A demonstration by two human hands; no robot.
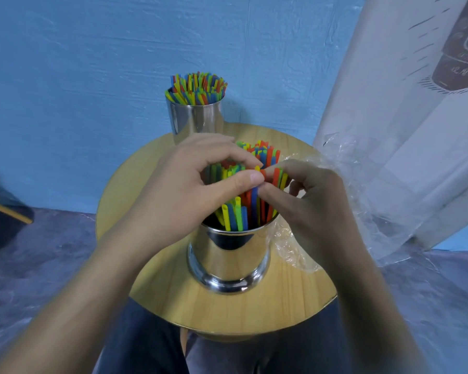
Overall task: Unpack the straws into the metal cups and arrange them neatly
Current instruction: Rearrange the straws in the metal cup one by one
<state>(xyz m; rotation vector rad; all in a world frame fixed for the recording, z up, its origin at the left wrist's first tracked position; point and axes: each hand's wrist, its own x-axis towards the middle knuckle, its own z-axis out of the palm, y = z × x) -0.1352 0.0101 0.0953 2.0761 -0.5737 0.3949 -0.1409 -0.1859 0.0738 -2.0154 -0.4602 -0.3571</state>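
A shiny metal cup [229,257] stands near the front of the round wooden table [173,298]. Several coloured straws [237,215] stick up out of it. My left hand [189,184] curls over the straw tops from the left, its thumb and fingers gripping a bunch. My right hand [305,201] comes in from the right and pinches straws at their upper ends. A second metal cup [196,120] stands at the table's far edge, packed with upright coloured straws [197,87].
Crumpled clear plastic wrapping [335,206] lies on the table's right side, behind my right hand. A blue wall is close behind the table. A pale printed curtain [416,103] hangs at the right. My legs are under the table's front edge.
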